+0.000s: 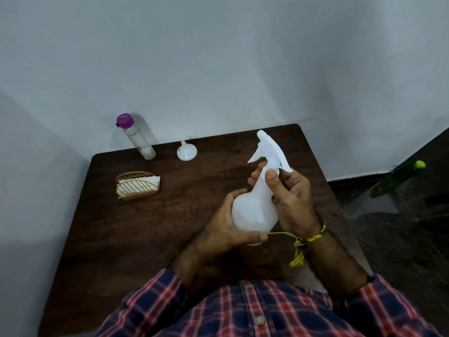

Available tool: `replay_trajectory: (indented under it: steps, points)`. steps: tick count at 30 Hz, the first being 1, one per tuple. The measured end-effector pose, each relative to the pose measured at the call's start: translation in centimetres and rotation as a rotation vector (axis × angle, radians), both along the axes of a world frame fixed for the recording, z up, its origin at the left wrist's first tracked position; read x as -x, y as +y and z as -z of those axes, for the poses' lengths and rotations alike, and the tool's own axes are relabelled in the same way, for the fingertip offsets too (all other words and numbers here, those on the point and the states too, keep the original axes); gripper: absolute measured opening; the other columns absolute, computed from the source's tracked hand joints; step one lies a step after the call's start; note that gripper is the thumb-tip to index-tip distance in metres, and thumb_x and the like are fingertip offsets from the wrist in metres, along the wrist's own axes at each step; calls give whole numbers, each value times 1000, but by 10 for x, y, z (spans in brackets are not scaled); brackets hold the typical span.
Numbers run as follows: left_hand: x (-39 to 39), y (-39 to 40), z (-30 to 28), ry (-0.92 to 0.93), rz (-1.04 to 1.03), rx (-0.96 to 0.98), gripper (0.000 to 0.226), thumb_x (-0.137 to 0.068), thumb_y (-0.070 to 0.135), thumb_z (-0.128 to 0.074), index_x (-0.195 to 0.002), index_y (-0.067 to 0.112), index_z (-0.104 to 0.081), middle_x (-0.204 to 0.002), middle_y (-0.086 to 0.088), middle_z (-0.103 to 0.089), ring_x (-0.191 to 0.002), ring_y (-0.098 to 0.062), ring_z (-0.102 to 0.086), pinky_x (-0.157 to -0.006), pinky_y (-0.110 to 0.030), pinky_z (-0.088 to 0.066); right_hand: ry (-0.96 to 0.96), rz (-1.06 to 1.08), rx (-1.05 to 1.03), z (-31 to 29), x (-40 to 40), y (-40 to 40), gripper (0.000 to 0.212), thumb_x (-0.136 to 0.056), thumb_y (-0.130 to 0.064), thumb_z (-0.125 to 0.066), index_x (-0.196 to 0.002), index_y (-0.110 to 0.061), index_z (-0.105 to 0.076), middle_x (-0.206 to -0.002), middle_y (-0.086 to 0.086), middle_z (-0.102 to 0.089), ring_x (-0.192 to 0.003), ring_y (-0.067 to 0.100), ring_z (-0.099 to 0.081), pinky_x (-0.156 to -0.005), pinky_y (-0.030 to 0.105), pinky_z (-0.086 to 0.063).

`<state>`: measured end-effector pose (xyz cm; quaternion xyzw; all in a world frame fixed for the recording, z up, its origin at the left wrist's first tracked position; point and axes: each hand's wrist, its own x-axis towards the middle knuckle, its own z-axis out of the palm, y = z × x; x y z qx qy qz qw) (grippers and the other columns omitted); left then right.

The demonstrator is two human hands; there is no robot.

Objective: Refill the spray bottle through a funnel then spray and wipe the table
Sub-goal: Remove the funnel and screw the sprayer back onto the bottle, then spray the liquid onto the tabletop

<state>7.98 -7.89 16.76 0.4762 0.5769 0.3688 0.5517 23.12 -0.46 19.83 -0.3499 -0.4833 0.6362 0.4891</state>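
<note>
Fingers, right hand (290,198): curled round the neck of the spray bottle (255,210) just under the trigger head (269,149), thumb pressed on the near side of the collar; closed on it, no gap showing.
Fingers, left hand (228,227): wrapped under and round the bulbous body, thumb along the base; closed and bearing the weight.
Spray bottle, place: held clear above the desk (184,215), right of centre, both hands touching it.
Long axis: tilted, base towards 6 o'clock near the person, head towards 12 to 1 o'clock, nozzle pointing towards 11.
Key relation: collar lay directly inside the right-hand grip while the body was fixed by the left; judged suited to twisting the head off, right turning against left.
Head: seated on the neck, not yet removed.
Contents: body translucent white; fill level could not be told.
Funnel (186,152): upside down on the desk at 11 o'clock from the bottle, well apart, nearer the left hand.
Refill bottle (136,137): purple cap, at the far left edge, at 10 o'clock, against the wall.
Tissue holder (138,186): gold wire, at 9 o'clock, holding white paper.
Stage, judged: opening step; refill not begun.
</note>
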Motion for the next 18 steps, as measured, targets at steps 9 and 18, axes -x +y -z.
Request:
replay_trajectory:
  steps: [9, 18]
  points:
    - [-19, -21, 15, 250, -56, -111, 89, -58, 41, -93, -132, 33, -44, -121, 17, -59, -107, 7, -56, -89, -15, -49, -212, 76, 54, 10, 7, -10, 55, -80, -40, -80, -118, -4, -63, -100, 15, -73, -84, 24, -75, -68, 32, -61]
    - [19, -65, 73, 112, 26, 221, 81, -68, 47, -86, -139, 31, -50, -135, 12, -59, -123, -5, -56, -106, -36, -47, -586, -217, -182, 53, 23, -36, 21, -91, -23, -70, -112, -23, -69, -99, 3, -73, -80, 18, -69, -75, 30, -55]
